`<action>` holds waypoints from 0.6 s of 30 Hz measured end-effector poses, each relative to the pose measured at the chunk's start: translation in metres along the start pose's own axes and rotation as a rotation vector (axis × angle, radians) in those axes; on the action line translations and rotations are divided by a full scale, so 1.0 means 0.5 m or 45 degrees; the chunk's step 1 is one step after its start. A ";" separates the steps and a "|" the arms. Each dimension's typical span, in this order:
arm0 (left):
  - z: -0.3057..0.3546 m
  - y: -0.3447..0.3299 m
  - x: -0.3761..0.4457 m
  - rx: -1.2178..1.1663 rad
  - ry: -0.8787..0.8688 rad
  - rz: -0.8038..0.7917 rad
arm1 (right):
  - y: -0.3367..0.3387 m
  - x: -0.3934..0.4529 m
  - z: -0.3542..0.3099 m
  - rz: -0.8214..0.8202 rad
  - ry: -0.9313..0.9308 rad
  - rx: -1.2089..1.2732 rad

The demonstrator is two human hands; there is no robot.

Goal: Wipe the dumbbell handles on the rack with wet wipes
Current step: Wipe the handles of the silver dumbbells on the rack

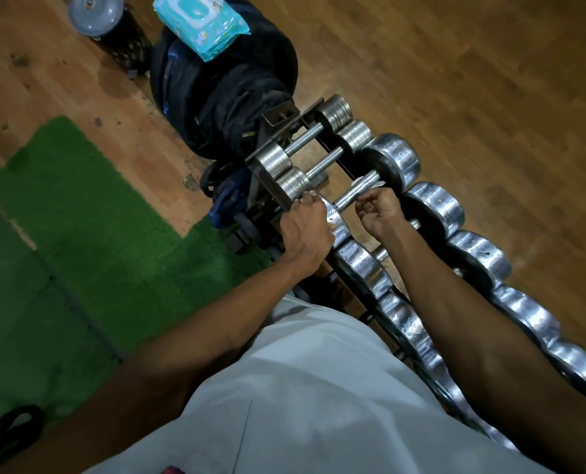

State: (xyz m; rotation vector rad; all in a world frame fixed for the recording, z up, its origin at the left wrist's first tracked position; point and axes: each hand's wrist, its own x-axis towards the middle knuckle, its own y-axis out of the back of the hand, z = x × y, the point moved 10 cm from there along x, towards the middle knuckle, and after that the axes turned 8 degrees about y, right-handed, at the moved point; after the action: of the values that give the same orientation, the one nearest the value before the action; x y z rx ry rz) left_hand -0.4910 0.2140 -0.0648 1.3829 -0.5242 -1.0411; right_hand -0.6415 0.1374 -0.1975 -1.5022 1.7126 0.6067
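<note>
A: Which one? 
B: The shiny round-headed steel dumbbell (370, 186) lying crosswise on the dark metal rack (267, 186), third in the row.
A: And the wipe?
B: A thin white wet wipe (366, 182) draped over its ridged handle (353, 195).

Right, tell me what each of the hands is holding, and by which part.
Left hand grips the near head of the third dumbbell. Right hand pinches a white wipe wrapped round that dumbbell's handle.
</note>
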 end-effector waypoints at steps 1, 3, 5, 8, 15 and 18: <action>0.001 0.000 0.000 0.004 -0.004 0.002 | 0.002 0.000 -0.011 0.035 0.036 0.036; 0.003 0.003 -0.001 0.006 -0.005 0.011 | 0.002 -0.005 -0.023 0.072 0.078 0.084; 0.002 0.004 0.000 0.005 0.000 0.011 | 0.007 -0.004 -0.020 0.110 0.115 0.082; -0.001 0.000 0.000 -0.009 0.005 0.004 | 0.012 -0.011 -0.019 0.129 0.240 -0.066; -0.002 0.002 0.001 -0.042 0.009 -0.008 | 0.011 -0.062 -0.079 0.110 0.821 -0.684; -0.002 0.001 0.001 -0.049 0.002 -0.016 | -0.033 -0.071 -0.104 -0.011 1.007 -1.046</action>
State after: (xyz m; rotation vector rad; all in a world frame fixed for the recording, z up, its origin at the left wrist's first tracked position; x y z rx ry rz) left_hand -0.4898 0.2143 -0.0647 1.3547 -0.4920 -1.0552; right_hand -0.6370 0.1158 -0.1365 -2.5782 2.1479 0.8377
